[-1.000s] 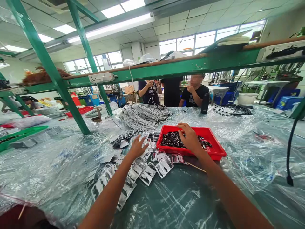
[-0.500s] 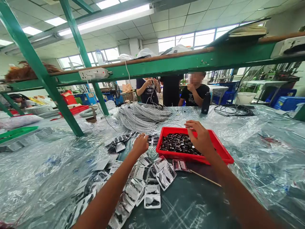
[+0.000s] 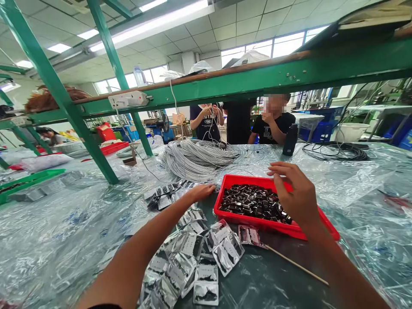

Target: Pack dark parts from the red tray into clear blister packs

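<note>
My left hand [image 3: 202,192] reaches in at the left edge of a red tray [image 3: 257,224], above a row of small silvery packets [image 3: 164,189]. Its fingers are pressed together and point right; whatever is between them is too small to make out. Over the right part of the tray hovers my right hand [image 3: 298,195], fingers bent and apart, with nothing visible in them. Small shiny black pieces [image 3: 251,199] fill much of the tray. In front of it lies a loose pile of clear-and-silver packets [image 3: 183,262].
Behind the tray sits a coil of grey cable [image 3: 196,159]. A dark bottle [image 3: 290,140] and black cable [image 3: 336,151] are further right. A thin wooden stick [image 3: 296,264] lies in front. A green shelf beam [image 3: 209,90] crosses above. Several people are across the table.
My left hand has moved right, from above the packets to the tray's left edge, its fingers stretching out. My right hand stays over the tray, still apart. The view has shifted slightly.
</note>
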`<state>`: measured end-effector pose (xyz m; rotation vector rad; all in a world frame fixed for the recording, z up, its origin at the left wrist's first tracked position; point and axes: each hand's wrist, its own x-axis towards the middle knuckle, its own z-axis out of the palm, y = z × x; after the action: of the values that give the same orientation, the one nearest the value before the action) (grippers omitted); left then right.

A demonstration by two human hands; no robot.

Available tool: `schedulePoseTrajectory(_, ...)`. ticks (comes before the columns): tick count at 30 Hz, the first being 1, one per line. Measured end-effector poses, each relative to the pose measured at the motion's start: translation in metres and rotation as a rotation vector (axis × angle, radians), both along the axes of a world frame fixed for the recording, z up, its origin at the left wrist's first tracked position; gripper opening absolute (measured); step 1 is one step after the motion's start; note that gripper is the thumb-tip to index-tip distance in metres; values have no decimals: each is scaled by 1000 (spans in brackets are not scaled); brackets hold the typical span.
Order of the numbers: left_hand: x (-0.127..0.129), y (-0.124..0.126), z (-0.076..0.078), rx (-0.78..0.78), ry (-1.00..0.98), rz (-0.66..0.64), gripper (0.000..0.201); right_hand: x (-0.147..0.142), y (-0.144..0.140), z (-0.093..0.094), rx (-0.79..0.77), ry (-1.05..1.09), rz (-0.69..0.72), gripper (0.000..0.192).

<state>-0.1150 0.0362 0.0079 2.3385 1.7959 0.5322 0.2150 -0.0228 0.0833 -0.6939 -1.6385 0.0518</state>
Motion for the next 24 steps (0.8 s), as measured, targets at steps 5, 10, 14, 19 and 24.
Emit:
schedulePoseTrajectory(5,-1,-11,41,189,-257,157,26,5,-5,6,-14,40,-5,16)
schedulePoseTrajectory(10,47,-91,54,209,-478,196,25,10,-7,12,-28,121,34,15)
schedulePoseTrajectory(14,126,-169,32,-379,-1012,-8,40,11,-12,15,-40,167,62,15)
schedulePoseTrajectory(19,142,-189,29,-192,-618,-13,32,15,-25,27,-43,181,62,13)
schedulePoseTrajectory(24,-3,-155,42,79,59,495,36,1,-37,21,-89,-39,96,14)
